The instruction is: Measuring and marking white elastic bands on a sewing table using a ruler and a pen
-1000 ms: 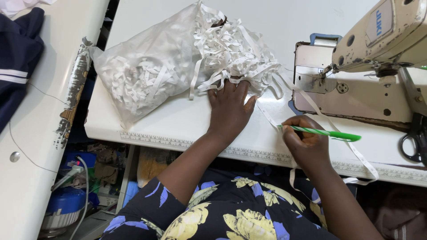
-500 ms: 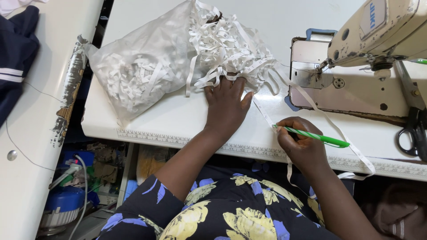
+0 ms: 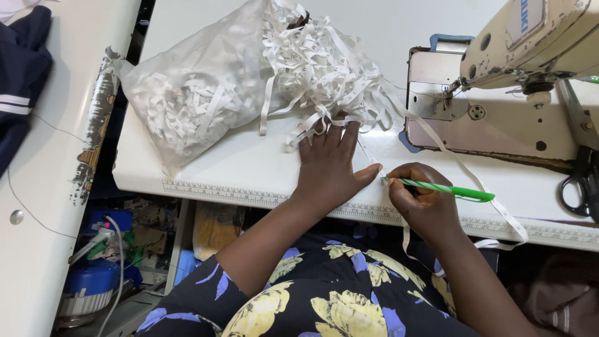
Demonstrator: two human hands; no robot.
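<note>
My left hand [image 3: 332,163] lies flat with fingers spread on the white table [image 3: 249,168], pressing down a narrow white tape strip [image 3: 368,153]. My right hand [image 3: 421,200] grips a green pen [image 3: 446,189] whose tip touches the strip just right of my left thumb. The strip runs back to a tangled heap of white tape [image 3: 315,68] spilling from a clear plastic bag [image 3: 199,103] at the table's back left. Another loop of tape [image 3: 486,193] trails over the front edge.
A cream sewing machine [image 3: 530,43] stands at the right on its metal bed [image 3: 493,125]. Black scissors [image 3: 580,181] hang at the far right. A dark blue garment [image 3: 22,81] lies on a second table at the left. Clutter sits under the table [image 3: 100,274].
The view has shifted a little. My right hand with the pen has edged left toward my left thumb. My left hand stays pressed on the strip.
</note>
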